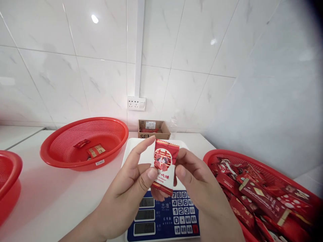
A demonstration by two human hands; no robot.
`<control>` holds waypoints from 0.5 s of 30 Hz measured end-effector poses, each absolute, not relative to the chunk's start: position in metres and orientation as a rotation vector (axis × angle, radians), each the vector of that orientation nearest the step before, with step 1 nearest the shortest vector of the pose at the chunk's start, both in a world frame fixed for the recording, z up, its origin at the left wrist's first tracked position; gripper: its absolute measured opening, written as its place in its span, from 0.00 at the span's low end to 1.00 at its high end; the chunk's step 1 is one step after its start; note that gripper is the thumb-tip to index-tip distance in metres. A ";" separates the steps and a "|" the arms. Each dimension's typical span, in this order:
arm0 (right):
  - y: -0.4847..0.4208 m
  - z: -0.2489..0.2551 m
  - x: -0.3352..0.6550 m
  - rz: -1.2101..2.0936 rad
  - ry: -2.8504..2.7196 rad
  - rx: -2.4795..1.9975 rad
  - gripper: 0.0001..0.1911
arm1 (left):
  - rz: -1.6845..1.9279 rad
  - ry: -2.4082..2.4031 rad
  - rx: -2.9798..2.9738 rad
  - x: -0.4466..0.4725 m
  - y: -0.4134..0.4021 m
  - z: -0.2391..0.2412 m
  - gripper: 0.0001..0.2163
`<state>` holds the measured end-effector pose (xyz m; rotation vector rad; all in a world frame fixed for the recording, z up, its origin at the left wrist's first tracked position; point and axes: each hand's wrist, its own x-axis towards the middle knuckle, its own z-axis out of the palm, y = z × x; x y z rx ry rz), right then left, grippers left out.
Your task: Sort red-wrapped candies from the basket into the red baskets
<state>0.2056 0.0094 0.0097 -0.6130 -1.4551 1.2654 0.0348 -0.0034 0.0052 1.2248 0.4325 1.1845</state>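
Note:
Between my two hands a red and white wrapped candy [165,164] is held up, its printed face toward me. My left hand [133,178] pinches its left side, with the thumb on the front and the index finger stretched up along the edge. On the right side, my right hand [196,178] grips the wrapper between thumb and fingers. Below and behind the candy stands a digital weighing scale [165,218] with a blue keypad panel and a white pan, partly hidden by my hands.
A red plastic basket [60,134] with a few packets stands left. Another red basket [209,156], full of red-wrapped sweets, is at right; a third red basket [11,168] shows at far left. Behind the scale are a cardboard box [153,134], a clear bottle [173,126] and a tiled wall.

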 end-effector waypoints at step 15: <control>0.015 0.009 0.205 1.189 -1.190 -0.592 0.17 | 1.065 0.610 1.348 0.047 0.003 0.000 0.25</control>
